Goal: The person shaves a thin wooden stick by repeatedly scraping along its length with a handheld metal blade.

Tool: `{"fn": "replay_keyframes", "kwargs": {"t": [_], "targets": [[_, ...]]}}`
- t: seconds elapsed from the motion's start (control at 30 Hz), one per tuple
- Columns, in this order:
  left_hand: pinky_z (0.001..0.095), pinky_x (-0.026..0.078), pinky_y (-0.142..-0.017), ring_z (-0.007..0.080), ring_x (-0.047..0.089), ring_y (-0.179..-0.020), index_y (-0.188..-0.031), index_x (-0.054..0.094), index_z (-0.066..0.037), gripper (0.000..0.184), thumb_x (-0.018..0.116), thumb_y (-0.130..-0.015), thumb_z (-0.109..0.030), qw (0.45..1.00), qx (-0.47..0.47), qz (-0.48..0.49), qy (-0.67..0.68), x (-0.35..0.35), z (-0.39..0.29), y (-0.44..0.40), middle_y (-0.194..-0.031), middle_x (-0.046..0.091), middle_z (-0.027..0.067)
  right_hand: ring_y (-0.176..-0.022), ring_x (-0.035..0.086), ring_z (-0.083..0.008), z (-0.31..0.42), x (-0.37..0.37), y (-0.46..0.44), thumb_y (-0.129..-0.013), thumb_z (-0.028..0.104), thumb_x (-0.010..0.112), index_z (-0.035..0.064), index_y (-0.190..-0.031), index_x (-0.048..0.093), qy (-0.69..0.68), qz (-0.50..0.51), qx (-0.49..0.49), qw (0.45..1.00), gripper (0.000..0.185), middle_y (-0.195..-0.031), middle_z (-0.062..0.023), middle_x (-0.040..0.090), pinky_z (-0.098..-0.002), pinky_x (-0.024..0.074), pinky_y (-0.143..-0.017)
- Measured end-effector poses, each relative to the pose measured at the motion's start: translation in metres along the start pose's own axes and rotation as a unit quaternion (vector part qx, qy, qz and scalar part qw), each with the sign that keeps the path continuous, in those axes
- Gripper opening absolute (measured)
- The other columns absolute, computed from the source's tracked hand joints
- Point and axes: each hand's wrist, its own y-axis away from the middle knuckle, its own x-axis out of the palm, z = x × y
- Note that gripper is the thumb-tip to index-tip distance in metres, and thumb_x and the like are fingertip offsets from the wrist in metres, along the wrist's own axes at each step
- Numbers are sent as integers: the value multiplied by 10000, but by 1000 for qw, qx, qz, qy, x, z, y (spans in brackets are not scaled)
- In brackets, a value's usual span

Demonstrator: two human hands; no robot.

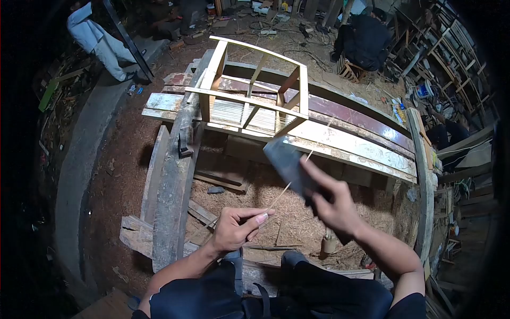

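My left hand (232, 229) is closed in a pinch on the lower end of a thin wooden stick (280, 196). The stick slants up and to the right, passing by the blade. My right hand (338, 208) is wrapped round a broad, dark cleaver (287, 166); its handle is mostly hidden in the fist. Blade and stick cross near the right fingers, but I cannot tell whether they touch. Past the blade stands an open wooden frame (249, 100) with thin slats low inside, resting on the plank bench (350, 143).
A heavy worn beam (172, 204) borders the bench on the left, another post (421, 186) on the right. Shavings (287, 212) cover the ground below. A person in dark clothes (366, 41) sits at the back right; another in light clothes (100, 42) is at the far left.
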Motion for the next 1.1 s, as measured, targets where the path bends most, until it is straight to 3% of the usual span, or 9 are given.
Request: {"fn": "replay_keyframes", "kwargs": {"t": [0.07,0.23,0.3,0.5,0.57,0.73,0.97,1.03,1.1], "targets": [[212,382,-483,29,488,-542,-1262,706,62,269,603,-1052,-72,1000,0,-6,9,0,3,-1,-670,614,-14,-1191,676,-233,15,5,13,-885,-173,541,184,-1582,449,18,74,5,997,788,-1380,-217,661,-325,518,-1031],[214,373,-478,27,484,-532,-1262,703,65,273,596,-1057,-80,1000,-18,-2,25,4,-2,7,-650,594,-23,-1218,676,-305,14,-2,-1,-847,-145,581,186,-1573,468,-81,-33,153,984,807,-1357,-246,661,-349,508,-1038],[215,374,-477,27,485,-530,-1265,701,65,277,589,-1061,-86,1000,-15,0,24,3,-2,5,-643,590,-22,-1186,664,-209,21,11,10,-877,-165,551,188,-1589,442,42,32,-56,997,802,-1319,-231,693,-326,538,-970],[218,392,-483,34,500,-533,-1257,702,67,288,568,-1075,-111,1000,-3,2,0,3,-4,2,-621,586,-11,-1227,671,-287,12,-3,-2,-864,-171,541,160,-1578,459,-79,-31,159,984,791,-1368,-245,658,-336,502,-1031],[213,396,-485,35,502,-537,-1272,691,69,291,568,-1073,-102,1000,-14,11,4,1,-4,1,-624,584,-14,-1147,659,-171,11,14,10,-881,-185,525,156,-1587,444,-3,11,-41,999,788,-1285,-223,715,-296,535,-921],[208,392,-484,34,503,-542,-1308,666,73,306,570,-1070,-94,999,-32,23,12,5,-7,-1,-629,578,-14,-1130,726,-295,-3,-9,-7,-855,-126,605,167,-1573,472,-44,-53,97,993,786,-1305,-253,691,-318,532,-935],[221,393,-487,37,491,-536,-1305,672,65,307,556,-1080,-109,999,-27,36,16,2,-4,-2,-618,575,-11,-1154,702,-273,-7,2,-2,-881,-152,568,162,-1568,475,38,-61,-34,997,761,-1322,-242,687,-344,533,-960],[222,392,-487,38,487,-533,-1301,676,62,306,553,-1083,-112,999,-24,37,5,4,-6,-2,-612,571,-11,-1274,617,-238,8,-9,-6,-899,-147,586,170,-1567,473,-49,-38,146,987,748,-1396,-234,641,-347,492,-1050],[219,388,-488,38,483,-529,-1288,686,61,300,551,-1084,-112,999,-33,27,-15,4,-6,0,-602,561,-16,-1298,600,-245,0,4,-2,-886,-165,551,158,-1567,472,2,-57,-26,998,758,-1402,-233,637,-344,479,-1068]]}}
